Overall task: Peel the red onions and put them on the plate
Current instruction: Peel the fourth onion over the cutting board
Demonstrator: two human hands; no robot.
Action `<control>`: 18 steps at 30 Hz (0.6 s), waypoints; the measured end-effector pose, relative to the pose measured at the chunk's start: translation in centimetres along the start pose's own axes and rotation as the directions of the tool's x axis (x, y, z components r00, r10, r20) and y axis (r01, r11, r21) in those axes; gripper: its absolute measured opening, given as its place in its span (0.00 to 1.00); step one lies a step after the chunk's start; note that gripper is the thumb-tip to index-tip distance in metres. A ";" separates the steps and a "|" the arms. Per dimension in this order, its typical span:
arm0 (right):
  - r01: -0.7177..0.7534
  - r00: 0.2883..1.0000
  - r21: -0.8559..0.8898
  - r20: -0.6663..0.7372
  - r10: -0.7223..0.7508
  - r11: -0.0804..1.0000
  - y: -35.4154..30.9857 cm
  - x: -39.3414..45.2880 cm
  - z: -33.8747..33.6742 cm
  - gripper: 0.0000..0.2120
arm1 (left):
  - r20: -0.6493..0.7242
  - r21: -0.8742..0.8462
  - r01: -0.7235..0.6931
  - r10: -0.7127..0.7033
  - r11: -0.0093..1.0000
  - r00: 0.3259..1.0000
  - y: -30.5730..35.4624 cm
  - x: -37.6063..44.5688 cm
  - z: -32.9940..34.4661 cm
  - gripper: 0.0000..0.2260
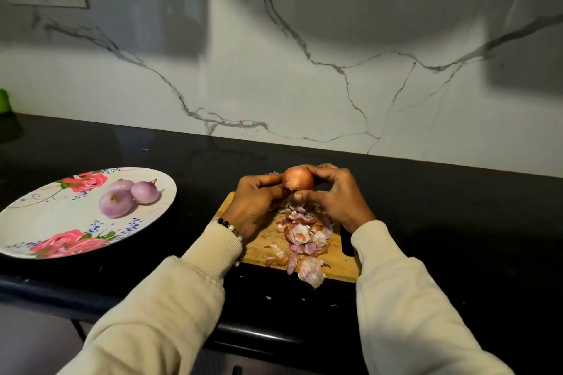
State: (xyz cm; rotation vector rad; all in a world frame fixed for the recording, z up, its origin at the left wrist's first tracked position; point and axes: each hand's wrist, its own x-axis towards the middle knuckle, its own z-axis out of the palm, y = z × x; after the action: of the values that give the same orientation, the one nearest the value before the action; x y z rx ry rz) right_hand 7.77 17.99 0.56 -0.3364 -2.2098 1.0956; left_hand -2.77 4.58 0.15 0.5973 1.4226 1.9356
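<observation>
At the far left of the frame I saw the flowered plate on the black counter, and on it lay three peeled onions, pale purple and touching one another in a small group. So by my judgement the task was well advanced, with one onion more in work.

Toward the middle, my left hand was curled around the left side of the unpeeled onion, which I held raised above the far edge of the wooden cutting board. This onion carried its dry orange-brown skin over all the side I could see. The board under it had a heap of loose skins, some of them falling over its near edge.

On the right, my right hand closed on the same onion from the other side, with the thumb pressed at the lower end, near the root. Both hands were together and both gripped the onion.

To do this step well, I judged that the left hand should only hold and turn, while the right thumb lifts the skin at the root end and pulls it in long strips. The skin should drop on the heap, not on the counter. I would keep the grip light, because a peeled onion is probably slippery.
</observation>
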 end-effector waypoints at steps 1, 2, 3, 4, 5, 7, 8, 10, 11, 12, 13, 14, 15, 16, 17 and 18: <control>-0.003 1.000 -0.001 -0.011 0.003 1.000 0.0 0.0 0.0 0.27 | -0.002 -0.020 -0.003 0.003 1.000 1.000 0.0 0.0 0.0 0.12; -0.006 1.000 0.003 -0.022 0.006 1.000 0.1 0.1 -0.1 0.27 | -0.011 -0.049 -0.008 0.007 0.999 1.000 0.1 0.1 0.0 0.12; -0.009 0.999 0.005 -0.032 0.009 1.000 0.1 0.1 -0.2 0.27 | -0.032 -0.081 -0.013 0.011 0.997 0.999 0.2 0.1 -0.1 0.12; -0.012 0.999 0.008 -0.043 0.012 1.000 0.1 0.1 -0.2 0.27 | -0.061 -0.102 -0.025 0.019 0.994 0.998 0.2 0.2 -0.1 0.11; -0.015 0.999 0.011 -0.050 0.016 1.000 0.1 0.1 -0.3 0.27 | -0.097 -0.086 -0.044 0.035 0.995 0.995 0.2 0.3 -0.3 0.09; -0.030 0.998 0.013 -0.058 0.030 0.999 0.1 0.1 -0.3 0.27 | -0.144 0.017 -0.068 0.070 0.998 0.987 0.1 0.2 -0.5 0.06; -0.034 0.997 0.009 -0.062 0.035 0.999 0.1 0.0 -0.3 0.27 | -0.144 0.059 -0.065 0.073 0.996 0.987 0.0 0.2 -0.5 0.07; -0.039 0.997 0.005 -0.069 0.040 0.999 0.0 0.0 -0.2 0.27 | -0.114 0.115 -0.030 0.044 0.993 0.993 0.1 -0.1 -0.5 0.09; -0.039 0.997 0.004 -0.071 0.039 0.999 0.0 0.0 -0.2 0.27 | -0.099 0.148 -0.014 0.029 0.989 0.995 0.2 -0.2 -0.4 0.09; -0.038 0.997 -0.001 -0.074 0.037 0.999 0.0 0.0 -0.1 0.27 | -0.091 0.182 -0.003 0.020 0.983 0.996 0.2 -0.3 -0.4 0.09; -0.034 0.996 -0.009 -0.077 0.033 0.999 0.0 0.1 -0.1 0.27 | -0.088 0.205 0.002 0.017 0.979 0.996 0.3 -0.2 -0.4 0.09; -0.028 0.996 -0.017 -0.083 0.027 0.999 0.0 0.1 -0.1 0.27 | -0.084 0.213 0.003 0.015 0.977 0.996 0.3 -0.2 -0.4 0.09; -0.022 0.996 -0.024 -0.088 0.020 0.999 0.0 0.1 0.0 0.27 | -0.080 0.216 0.005 0.012 0.976 0.997 0.3 -0.2 -0.4 0.09; -0.017 0.996 -0.033 -0.091 0.014 0.999 0.0 0.0 0.0 0.26 | -0.075 0.219 0.009 0.008 0.976 0.997 0.3 -0.2 -0.4 0.10; -0.011 0.996 -0.045 -0.092 0.007 0.999 -0.1 0.0 0.0 0.26 | -0.067 0.222 0.014 0.001 0.975 0.998 0.3 -0.2 -0.4 0.10; -0.005 0.996 -0.059 -0.091 -0.001 0.998 -0.1 0.0 0.1 0.26 | -0.058 0.223 0.021 -0.008 0.975 0.998 0.3 -0.3 -0.3 0.10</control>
State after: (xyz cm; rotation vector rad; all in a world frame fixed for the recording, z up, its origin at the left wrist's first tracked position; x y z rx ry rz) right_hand 7.72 17.87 0.66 -0.4065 -2.1652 0.9976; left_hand -2.84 4.05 0.32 0.6355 1.6905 1.8070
